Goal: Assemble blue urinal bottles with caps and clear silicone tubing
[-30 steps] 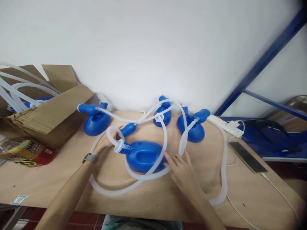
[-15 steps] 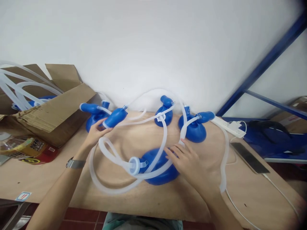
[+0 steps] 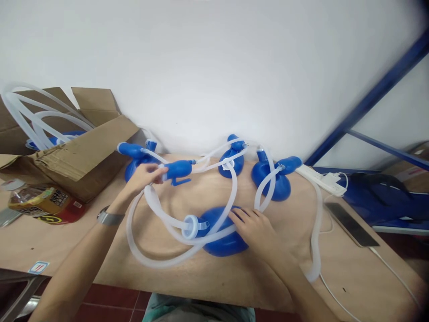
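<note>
My left hand (image 3: 149,175) is closed on the pale rim of a blue plastic urinal head (image 3: 179,169), which lies sideways with its small handle hanging below and its narrow end pointing right. On a round blue urinal bottle (image 3: 226,246) at the front middle rests my right hand (image 3: 253,226), fingers stretched over the bottle's upper right side, touching a clear tube there. A white cap (image 3: 191,227) covers the bottle's neck on the left. Long translucent tubing (image 3: 161,264) loops around the bottle and across the table; where it passes under my right fingers is hidden.
Several more blue urinals stand along the wall, including one at right (image 3: 275,187). On the left are a cardboard box (image 3: 97,156) of tubes and a drink bottle (image 3: 50,203). A power strip (image 3: 323,181) and phone (image 3: 351,223) lie at right.
My left hand has turned the urinal head from a diagonal to nearly level, bringing its handle into view. The tubing by the right hand has shifted; that hand stays on the bottle.
</note>
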Demonstrator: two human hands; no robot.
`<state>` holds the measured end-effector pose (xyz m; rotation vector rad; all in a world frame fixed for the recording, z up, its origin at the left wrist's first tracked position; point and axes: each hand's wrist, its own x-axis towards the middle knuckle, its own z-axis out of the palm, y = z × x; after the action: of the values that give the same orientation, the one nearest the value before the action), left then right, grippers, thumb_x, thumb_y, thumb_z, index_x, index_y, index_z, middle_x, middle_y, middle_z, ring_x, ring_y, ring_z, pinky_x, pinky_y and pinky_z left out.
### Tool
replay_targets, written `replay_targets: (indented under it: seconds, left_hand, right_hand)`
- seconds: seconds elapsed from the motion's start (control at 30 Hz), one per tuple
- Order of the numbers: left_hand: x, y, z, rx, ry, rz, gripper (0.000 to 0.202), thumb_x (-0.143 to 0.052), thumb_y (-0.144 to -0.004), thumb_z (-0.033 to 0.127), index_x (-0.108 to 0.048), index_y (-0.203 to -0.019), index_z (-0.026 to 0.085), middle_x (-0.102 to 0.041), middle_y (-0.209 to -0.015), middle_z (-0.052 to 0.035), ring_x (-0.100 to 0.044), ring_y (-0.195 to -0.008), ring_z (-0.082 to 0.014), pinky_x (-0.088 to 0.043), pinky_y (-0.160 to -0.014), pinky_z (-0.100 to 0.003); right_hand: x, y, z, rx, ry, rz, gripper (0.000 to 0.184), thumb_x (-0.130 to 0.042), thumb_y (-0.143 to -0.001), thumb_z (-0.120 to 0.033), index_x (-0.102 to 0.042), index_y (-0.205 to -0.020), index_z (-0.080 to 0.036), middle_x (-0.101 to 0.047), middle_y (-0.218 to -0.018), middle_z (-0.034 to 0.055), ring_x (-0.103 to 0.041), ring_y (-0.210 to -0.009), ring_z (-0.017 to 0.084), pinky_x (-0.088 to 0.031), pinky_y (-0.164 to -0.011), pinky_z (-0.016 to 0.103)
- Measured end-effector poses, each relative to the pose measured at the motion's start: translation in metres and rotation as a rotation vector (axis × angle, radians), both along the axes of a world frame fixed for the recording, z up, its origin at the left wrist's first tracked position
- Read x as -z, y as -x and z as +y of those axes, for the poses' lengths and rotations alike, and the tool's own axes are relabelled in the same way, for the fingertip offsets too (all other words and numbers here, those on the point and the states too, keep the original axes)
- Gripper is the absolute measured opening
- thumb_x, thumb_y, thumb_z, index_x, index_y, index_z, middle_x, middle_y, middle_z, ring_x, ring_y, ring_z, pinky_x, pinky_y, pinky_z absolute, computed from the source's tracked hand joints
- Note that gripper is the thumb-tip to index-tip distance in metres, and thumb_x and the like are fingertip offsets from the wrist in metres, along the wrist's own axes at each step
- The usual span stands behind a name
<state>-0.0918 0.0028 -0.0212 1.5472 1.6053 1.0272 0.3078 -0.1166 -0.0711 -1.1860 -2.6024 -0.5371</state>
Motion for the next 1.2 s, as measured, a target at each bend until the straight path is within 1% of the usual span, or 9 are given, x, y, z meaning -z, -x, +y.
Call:
replay_targets:
  seconds: [0.1, 0.3, 0.4, 0.47, 0.57, 0.7, 0.77, 0.97, 1.2]
  left_hand:
    - [-0.021, 0.002, -0.011, -0.002, -0.082, -0.013, 0.051, -0.078, -0.073, 0.069, -0.069, -0.071, 0.019, -0.071, -0.065, -0.0054, -0.072, -0.063, -0.026, -0.062, -0.067, -0.039]
    - [-0.109, -0.016, -0.073, -0.247, -0.515, 0.309, 0.04, -0.077, -0.079, 0.06, -0.075, -0.083, 0.02, -0.072, -0.069, -0.0032, -0.067, -0.065, -0.0229, -0.055, -0.065, -0.036]
    - [-0.123, -0.042, -0.105, -0.227, -0.585, 0.391, 0.039, -0.074, -0.084, 0.06, -0.078, -0.088, 0.021, -0.072, -0.069, -0.0017, -0.066, -0.063, -0.0214, -0.053, -0.063, -0.035]
    - [-0.114, -0.056, -0.115, -0.195, -0.612, 0.431, 0.04, -0.075, -0.084, 0.06, -0.079, -0.093, 0.021, -0.074, -0.073, -0.0017, -0.069, -0.065, -0.0208, -0.053, -0.064, -0.033]
    - [-0.083, -0.062, -0.111, -0.225, -0.582, 0.419, 0.046, -0.076, -0.084, 0.061, -0.079, -0.105, 0.021, -0.077, -0.084, -0.0025, -0.073, -0.071, -0.0211, -0.055, -0.068, -0.031]
    - [-0.042, -0.049, -0.097, -0.317, -0.419, 0.345, 0.05, -0.075, -0.084, 0.067, -0.078, -0.105, 0.022, -0.077, -0.087, -0.0029, -0.074, -0.075, -0.0233, -0.055, -0.071, -0.032]
    - [-0.029, -0.04, -0.092, -0.373, -0.359, 0.273, 0.051, -0.076, -0.082, 0.069, -0.077, -0.1, 0.021, -0.076, -0.087, -0.0029, -0.075, -0.075, -0.0238, -0.056, -0.072, -0.032]
    - [-0.015, -0.021, -0.078, -0.387, -0.31, -0.273, 0.051, -0.079, -0.083, 0.062, -0.072, -0.11, 0.019, -0.075, -0.092, -0.0033, -0.079, -0.078, -0.0238, -0.065, -0.075, -0.034]
    - [-0.011, -0.026, -0.073, -0.284, -0.378, -0.347, 0.05, -0.079, -0.087, 0.057, -0.071, -0.119, 0.019, -0.075, -0.113, -0.0055, -0.079, -0.087, -0.0199, -0.066, -0.085, -0.031]
  right_hand:
    - [-0.004, 0.003, 0.005, 0.03, 0.024, -0.015, 0.044, -0.056, -0.093, 0.004, -0.071, -0.125, -0.021, -0.08, -0.117, 0.0069, -0.074, -0.093, 0.024, -0.049, -0.069, 0.037]
    - [-0.006, 0.025, 0.031, 0.048, 0.162, 0.021, 0.021, -0.067, -0.099, -0.016, -0.074, -0.118, -0.02, -0.081, -0.101, 0.0084, -0.073, -0.093, 0.025, -0.047, -0.068, 0.033]
    - [0.008, 0.047, 0.043, 0.052, 0.191, 0.141, 0.022, -0.069, -0.1, -0.023, -0.074, -0.121, -0.018, -0.081, -0.108, 0.0107, -0.074, -0.096, 0.027, -0.051, -0.075, 0.033]
    - [0.017, 0.059, 0.047, 0.062, 0.204, 0.232, 0.032, -0.065, -0.1, -0.019, -0.071, -0.132, -0.019, -0.081, -0.118, 0.011, -0.076, -0.097, 0.026, -0.053, -0.078, 0.034]
    - [0.022, 0.064, 0.045, 0.048, 0.259, 0.323, 0.046, -0.059, -0.098, -0.012, -0.065, -0.143, -0.021, -0.078, -0.129, 0.0105, -0.076, -0.104, 0.027, -0.058, -0.082, 0.036]
    - [0.017, 0.046, 0.036, -0.031, 0.31, 0.321, 0.056, -0.058, -0.093, -0.007, -0.061, -0.147, -0.021, -0.076, -0.131, 0.0102, -0.071, -0.121, 0.03, -0.056, -0.106, 0.048]
    - [0.016, 0.032, 0.029, 0.003, 0.299, 0.32, 0.055, -0.059, -0.093, -0.009, -0.061, -0.146, -0.023, -0.074, -0.132, 0.0105, -0.069, -0.122, 0.031, -0.056, -0.107, 0.052]
    - [0.011, 0.01, 0.012, 0.124, 0.212, 0.245, 0.047, -0.059, -0.094, -0.009, -0.064, -0.138, -0.022, -0.075, -0.126, 0.0123, -0.071, -0.117, 0.034, -0.047, -0.111, 0.064]
    - [-0.03, 0.009, -0.007, 0.126, 0.043, 0.208, 0.023, -0.063, -0.093, -0.009, -0.074, -0.111, -0.019, -0.076, -0.087, 0.0049, -0.07, -0.088, 0.028, -0.043, -0.099, 0.049]
